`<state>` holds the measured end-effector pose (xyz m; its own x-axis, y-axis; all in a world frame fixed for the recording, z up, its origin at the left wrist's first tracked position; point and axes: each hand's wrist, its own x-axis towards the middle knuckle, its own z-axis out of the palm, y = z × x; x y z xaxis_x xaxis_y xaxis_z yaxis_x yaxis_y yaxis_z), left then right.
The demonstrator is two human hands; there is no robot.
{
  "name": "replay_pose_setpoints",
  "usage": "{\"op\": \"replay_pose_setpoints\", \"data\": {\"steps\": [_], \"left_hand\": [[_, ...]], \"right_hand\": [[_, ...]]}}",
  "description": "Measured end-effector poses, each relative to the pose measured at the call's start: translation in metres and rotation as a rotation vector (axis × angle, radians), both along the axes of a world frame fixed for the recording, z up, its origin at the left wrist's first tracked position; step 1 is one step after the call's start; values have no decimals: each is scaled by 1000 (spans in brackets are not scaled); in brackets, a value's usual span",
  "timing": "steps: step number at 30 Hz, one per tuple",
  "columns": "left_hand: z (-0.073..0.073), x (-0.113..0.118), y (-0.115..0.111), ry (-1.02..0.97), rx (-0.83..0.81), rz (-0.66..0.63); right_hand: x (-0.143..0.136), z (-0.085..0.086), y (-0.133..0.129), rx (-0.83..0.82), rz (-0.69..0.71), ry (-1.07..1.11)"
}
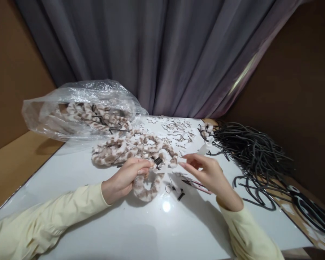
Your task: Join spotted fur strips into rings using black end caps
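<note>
"Hanging across the back, the curtain (151,47) worried me least from my remote seat. The table (119,231) below it was glossy, so I reckoned small parts could skid."

"And the bag (105,88)?"

"Its clear plastic covered fur loops (97,121) at the far left; a nudge might have spilled some. The cords (249,151) sprawled on the right, and one loose coil curled near the right cuff (233,209), where it could have snagged."

"What about the fur pile (108,153)?"

"It sat just beyond the left hand (124,177), close enough, I judged, for the work to get mixed into it."

"How were the fingers?"

"The left ones were clasping a fur ring (146,195), near the table's middle, just this side of the pile. On the right hand (207,173), thumb and forefinger stood parted, with nothing I could make out between them."

"So a one-sided grip?"

"Yes, and a hard tug could have twisted the ring. The snips (197,185) lay just beside the right hand; a careless dip could have met their blades."

"Anything smaller?"

"A dark ribbed piece (158,161) at the left fingertips could have slipped if that grasp loosened. A metal ring (166,190) lay loose, and a knock might have lost it."
</note>
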<state>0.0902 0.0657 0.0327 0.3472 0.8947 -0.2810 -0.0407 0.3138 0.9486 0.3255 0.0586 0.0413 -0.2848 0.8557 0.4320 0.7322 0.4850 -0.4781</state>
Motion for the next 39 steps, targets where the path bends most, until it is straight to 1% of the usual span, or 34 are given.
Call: {"op": "replay_pose_setpoints", "data": {"steps": [3,4,5,8,11,15,20,22,26,30,33,35,36,37,39], "left_hand": [[1,2,-3,-14,26,-6],[1,3,-4,-25,27,0],[2,4,-5,-38,25,6],[3,6,-7,-56,30,3],[4,6,-9,-42,49,-12],[6,5,-11,-32,48,-32],[8,5,-11,3,73,-53],[8,5,-12,28,99,-68],[6,6,-15,95,164,-74],[8,6,-21,185,235,-92],[9,5,-24,236,293,-120],[8,3,-25,292,367,-134],[7,2,-25,338,431,-138],[5,2,-25,393,518,-135],[1,1,-26,502,753,-122]], "right_hand": [[-28,-9,-8,288,204,-37],[-36,-12,-10,342,255,-80],[-43,-15,-11,374,288,-130],[-55,-21,-13,407,307,-226],[-56,-25,-12,408,315,-232],[-51,-25,-10,374,311,-136],[-48,-25,-7,320,375,-77],[-49,-25,-7,299,372,-53],[-50,-22,-9,187,364,107],[-45,-14,-9,6,422,250],[-40,-10,-8,-38,460,290],[-38,-9,-8,-19,479,276],[-38,-8,-8,0,487,263],[-38,-8,-9,23,491,248],[-38,-9,-11,75,489,211]]}}
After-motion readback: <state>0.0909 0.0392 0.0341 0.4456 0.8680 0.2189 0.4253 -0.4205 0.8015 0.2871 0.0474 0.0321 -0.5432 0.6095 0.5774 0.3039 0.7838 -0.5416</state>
